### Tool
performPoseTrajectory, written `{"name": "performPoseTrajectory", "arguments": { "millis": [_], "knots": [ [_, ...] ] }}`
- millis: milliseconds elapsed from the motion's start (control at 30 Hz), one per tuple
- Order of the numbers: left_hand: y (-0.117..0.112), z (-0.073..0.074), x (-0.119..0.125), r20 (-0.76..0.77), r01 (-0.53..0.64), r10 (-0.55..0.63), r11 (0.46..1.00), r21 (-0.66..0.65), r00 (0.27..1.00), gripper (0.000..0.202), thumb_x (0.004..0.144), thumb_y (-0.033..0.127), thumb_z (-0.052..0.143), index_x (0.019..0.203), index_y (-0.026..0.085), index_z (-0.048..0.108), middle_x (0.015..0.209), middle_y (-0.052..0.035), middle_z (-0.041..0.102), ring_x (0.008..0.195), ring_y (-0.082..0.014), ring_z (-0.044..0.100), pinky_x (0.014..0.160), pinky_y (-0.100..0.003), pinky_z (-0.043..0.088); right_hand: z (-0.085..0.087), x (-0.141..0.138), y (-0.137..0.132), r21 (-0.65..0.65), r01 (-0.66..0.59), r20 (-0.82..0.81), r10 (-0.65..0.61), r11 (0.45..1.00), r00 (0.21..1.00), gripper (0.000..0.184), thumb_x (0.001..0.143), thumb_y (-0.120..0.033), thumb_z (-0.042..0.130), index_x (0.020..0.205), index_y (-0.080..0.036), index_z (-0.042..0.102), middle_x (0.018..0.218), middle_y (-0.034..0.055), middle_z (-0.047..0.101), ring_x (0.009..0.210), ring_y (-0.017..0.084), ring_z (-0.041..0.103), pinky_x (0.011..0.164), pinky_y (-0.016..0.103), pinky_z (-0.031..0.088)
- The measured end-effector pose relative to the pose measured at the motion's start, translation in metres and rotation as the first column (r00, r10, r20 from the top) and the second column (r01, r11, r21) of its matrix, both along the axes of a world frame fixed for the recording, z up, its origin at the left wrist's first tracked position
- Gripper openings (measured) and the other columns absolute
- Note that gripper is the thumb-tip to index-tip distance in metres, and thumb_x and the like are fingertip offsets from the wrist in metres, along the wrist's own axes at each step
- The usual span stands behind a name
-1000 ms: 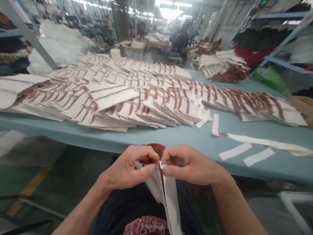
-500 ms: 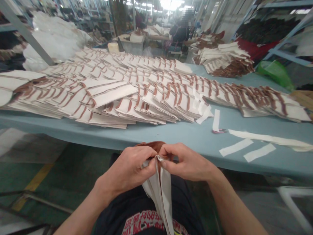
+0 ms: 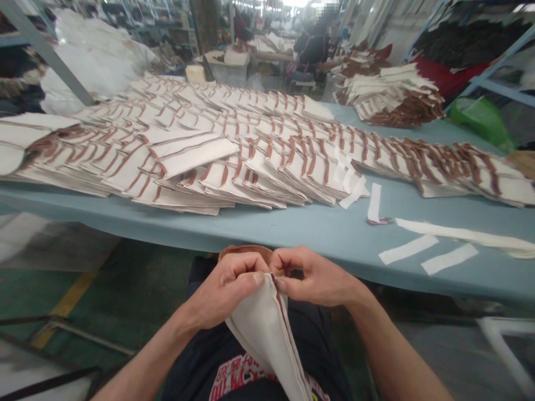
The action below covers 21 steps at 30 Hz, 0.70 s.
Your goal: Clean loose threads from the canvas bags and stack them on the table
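White cloth piece (image 3: 261, 320) pinched before the tabletop (image 3: 267, 225)

Left hand (image 3: 229, 281) and right hand (image 3: 314, 275) pinch the brown-trimmed piece's top, just off the tabletop's near edge. A green plastic bag (image 3: 480, 120) lies at the tabletop's far right, contents unclear; red lettering (image 3: 228, 374) on the dark shirt (image 3: 315, 334) before the tabletop is unreadable. Half a second ago the piece hung narrower

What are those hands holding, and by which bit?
A white-and-brown cloth piece, pinched at its upper edge, near the top of its brown strip, by the left grip and the right grip.
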<state>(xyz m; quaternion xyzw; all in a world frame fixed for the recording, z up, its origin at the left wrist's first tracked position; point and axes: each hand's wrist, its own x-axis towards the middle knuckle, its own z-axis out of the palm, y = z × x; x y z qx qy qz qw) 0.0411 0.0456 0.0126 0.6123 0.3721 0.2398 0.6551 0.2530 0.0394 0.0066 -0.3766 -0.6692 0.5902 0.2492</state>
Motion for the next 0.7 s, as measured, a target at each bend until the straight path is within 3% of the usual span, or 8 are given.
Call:
{"name": "performPoseTrajectory", "arguments": {
  "millis": [200,333,433,600,700],
  "knots": [
    [-0.003,0.000,0.005,-0.067,-0.055,0.054,0.998,-0.008,0.996,0.035,0.080,0.043,0.069,0.066,0.017,0.050,0.062,0.0067,0.043,0.054,-0.0070,0.033,0.049,-0.020,0.026,-0.001,-0.004,0.001,0.029,0.001,0.029,-0.002,1.000,1.000,0.015,0.086,-0.027,0.063,0.077,-0.018,0.054,0.069,-0.0053,0.048,0.062,0.010,0.039,0.056,0.022,0.033],
    [-0.003,0.003,-0.001,-0.129,-0.013,0.030,0.991,0.130,0.991,0.027,0.086,0.033,0.062,0.067,0.014,0.056,0.066,0.0042,0.047,0.058,-0.0080,0.039,0.051,-0.020,0.029,-0.004,-0.004,0.003,-0.017,-0.028,-0.020,0.027,0.999,0.999,0.013,0.085,-0.026,0.062,0.078,-0.018,0.054,0.069,-0.0057,0.047,0.062,0.009,0.040,0.056,0.021,0.033],
    [-0.003,0.002,-0.007,-0.169,0.028,0.002,0.984,0.175,0.986,0.029,0.090,0.035,0.059,0.072,0.013,0.062,0.070,0.0023,0.053,0.062,-0.0094,0.043,0.054,-0.020,0.032,-0.008,-0.004,0.003,-0.035,-0.032,-0.036,0.031,0.999,0.999,0.012,0.086,-0.025,0.061,0.080,-0.017,0.056,0.071,-0.0055,0.049,0.063,0.009,0.041,0.058,0.021,0.035],
    [-0.001,0.000,-0.010,-0.251,0.062,-0.021,0.986,0.157,0.968,0.034,0.092,0.038,0.053,0.067,0.015,0.056,0.064,0.0045,0.044,0.059,-0.0090,0.037,0.052,-0.021,0.028,-0.002,-0.011,-0.001,0.087,-0.001,0.137,-0.011,0.996,0.991,0.008,0.087,-0.020,0.059,0.079,-0.017,0.058,0.070,-0.0053,0.053,0.062,0.009,0.044,0.057,0.022,0.034],
    [0.002,0.001,-0.005,-0.217,0.014,0.026,0.984,0.180,0.976,0.033,0.087,0.037,0.051,0.060,0.017,0.047,0.061,0.0054,0.038,0.056,-0.0088,0.035,0.051,-0.021,0.026,0.005,-0.015,-0.002,0.164,0.032,0.180,-0.062,0.986,0.982,0.007,0.086,-0.018,0.056,0.080,-0.017,0.058,0.070,-0.0049,0.055,0.062,0.010,0.046,0.057,0.023,0.034]
  ]
}}
